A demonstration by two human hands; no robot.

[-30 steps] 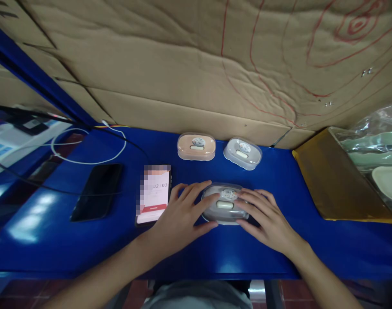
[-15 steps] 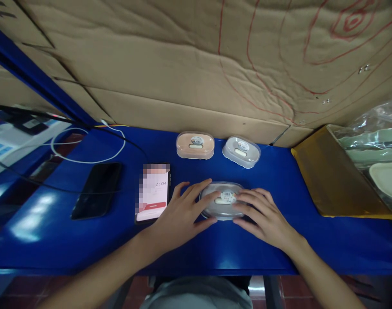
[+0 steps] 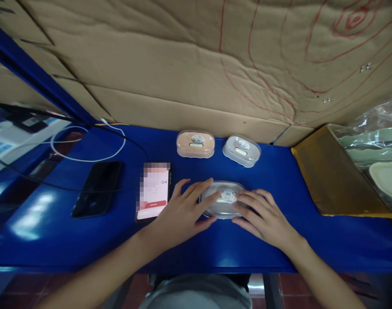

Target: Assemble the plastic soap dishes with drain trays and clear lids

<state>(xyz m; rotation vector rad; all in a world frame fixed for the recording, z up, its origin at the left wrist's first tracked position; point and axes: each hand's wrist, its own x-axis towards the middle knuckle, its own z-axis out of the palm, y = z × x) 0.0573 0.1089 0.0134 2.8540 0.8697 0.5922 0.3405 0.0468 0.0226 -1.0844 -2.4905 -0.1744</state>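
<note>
A grey soap box with a clear lid and a white label lies flat on the blue table, between my hands. My left hand grips its left end, thumb at the near edge and fingers over the lid. At the right end, my right hand has its thumb low at the near corner and its fingertips on the lid by the label. Fingers cover both ends of the box. Behind it stand a peach soap box and another grey soap box, both with clear lids and labels.
Left of my hands lie a lit phone and a dark phone. A white cable loops behind them. On the right, an open cardboard box holds pale green and cream pieces with plastic wrap. A cardboard wall closes off the back.
</note>
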